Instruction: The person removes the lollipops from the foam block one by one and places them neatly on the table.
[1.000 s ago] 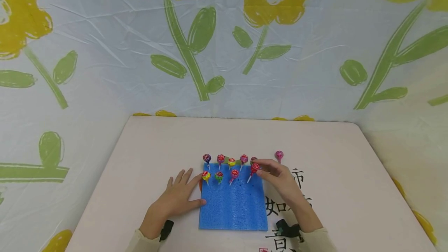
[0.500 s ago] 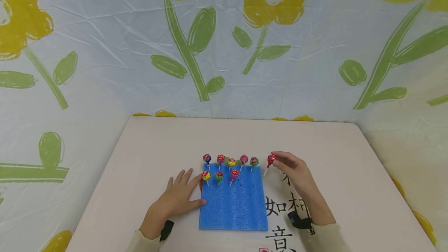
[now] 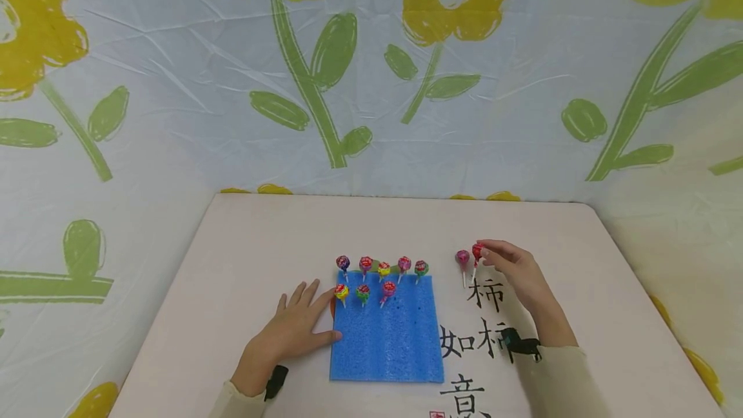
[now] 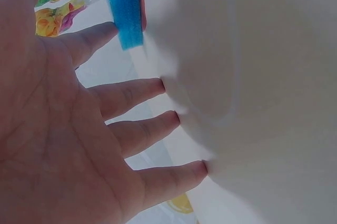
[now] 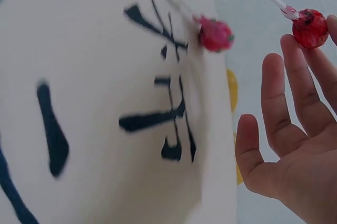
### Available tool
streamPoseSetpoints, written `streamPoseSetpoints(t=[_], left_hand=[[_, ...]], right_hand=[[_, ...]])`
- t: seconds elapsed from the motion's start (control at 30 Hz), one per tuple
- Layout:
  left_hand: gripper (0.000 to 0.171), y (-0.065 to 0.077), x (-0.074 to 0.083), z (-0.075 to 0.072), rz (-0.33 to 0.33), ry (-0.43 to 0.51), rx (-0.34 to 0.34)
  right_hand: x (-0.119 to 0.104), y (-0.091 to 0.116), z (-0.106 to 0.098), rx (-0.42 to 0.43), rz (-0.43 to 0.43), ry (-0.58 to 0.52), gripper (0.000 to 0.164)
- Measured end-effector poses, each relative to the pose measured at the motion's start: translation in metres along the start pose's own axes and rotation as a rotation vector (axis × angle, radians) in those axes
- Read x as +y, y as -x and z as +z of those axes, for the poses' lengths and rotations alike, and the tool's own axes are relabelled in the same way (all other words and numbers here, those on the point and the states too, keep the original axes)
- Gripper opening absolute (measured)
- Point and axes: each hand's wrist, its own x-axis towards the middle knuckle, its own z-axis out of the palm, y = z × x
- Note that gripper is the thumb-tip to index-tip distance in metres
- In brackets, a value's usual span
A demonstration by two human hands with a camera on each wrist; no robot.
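My right hand (image 3: 513,271) pinches a red lollipop (image 5: 310,28) by its wrapped ball, the white stick pointing away from the palm. Close beside it in the head view, a pink-purple lollipop (image 3: 462,257) lies on the table. My left hand (image 3: 298,328) is spread flat, its index fingertip and thumb against the left edge of a blue foam board (image 3: 386,347). In the left wrist view the other fingertips (image 4: 197,168) touch the tabletop. Several lollipops stand in the foam in two rows; a green one (image 3: 362,292) is in the front row and a dark purple one (image 3: 343,263) at the back left.
The pale table (image 3: 278,231) carries black printed characters (image 3: 458,342) right of the foam. A flower-patterned cloth (image 3: 371,82) hangs behind and around the table. Dark bands sit at both wrists.
My right hand has carried the red lollipop from the front row's right end over the foam, rightward and back, to beside the pink-purple lollipop. The left hand has stayed in place.
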Motion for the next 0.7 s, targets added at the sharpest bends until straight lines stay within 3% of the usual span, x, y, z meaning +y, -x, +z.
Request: streamPoseSetpoints(t=[0.2, 0.43, 0.7], left_hand=[[0.084, -0.001, -0.002, 0.001, 0.005, -0.002, 0.002], [0.084, -0.001, -0.004, 0.003, 0.012, -0.003, 0.009], [0.084, 0.000, -0.001, 0.000, 0.004, 0.003, 0.002]], right_hand=[[0.012, -0.010, -0.008, -0.002, 0.090, 0.075, 0.053], [0.019, -0.017, -0.009, -0.015, 0.131, 0.176, 0.054], [0.024, -0.023, -0.004, -0.015, 0.206, 0.204, 0.056]])
